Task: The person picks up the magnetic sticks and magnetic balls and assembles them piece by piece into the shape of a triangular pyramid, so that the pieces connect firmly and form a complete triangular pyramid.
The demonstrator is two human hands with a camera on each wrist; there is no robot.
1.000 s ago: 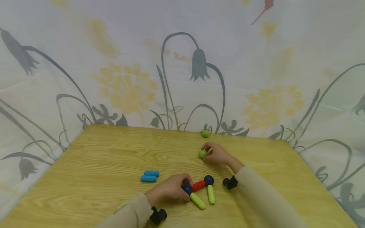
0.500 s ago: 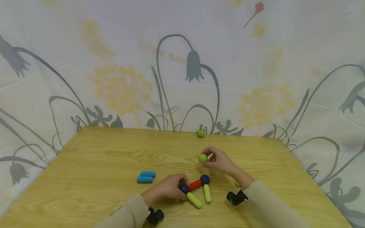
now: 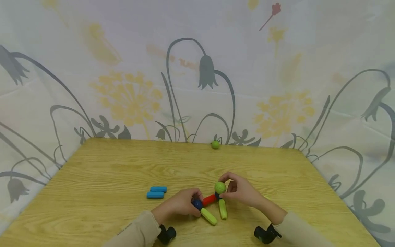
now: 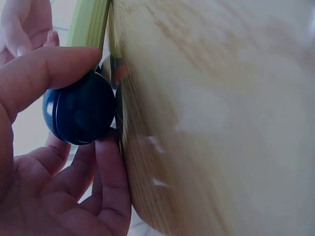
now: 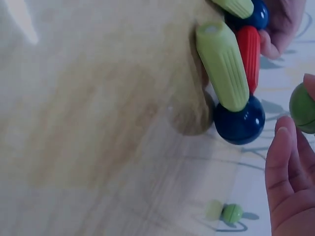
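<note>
Pinching green ball (image 3: 220, 187), right hand (image 3: 243, 192) above table (image 3: 123, 164) | left hand (image 3: 182, 203) low, curled round navy ball (image 3: 197, 204)

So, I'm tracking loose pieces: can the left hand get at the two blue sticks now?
Probably yes: nothing visible stands between the left hand and the blue sticks. Its fingers grip a dark blue ball, though, so it would likely need to let go first.

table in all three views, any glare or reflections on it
Head: soft light, no strong glare on the table; left wrist: pale sheen, small bright spots, grain looking soft; right wrist: white streak at upper left, far green ball faintly mirrored.
</note>
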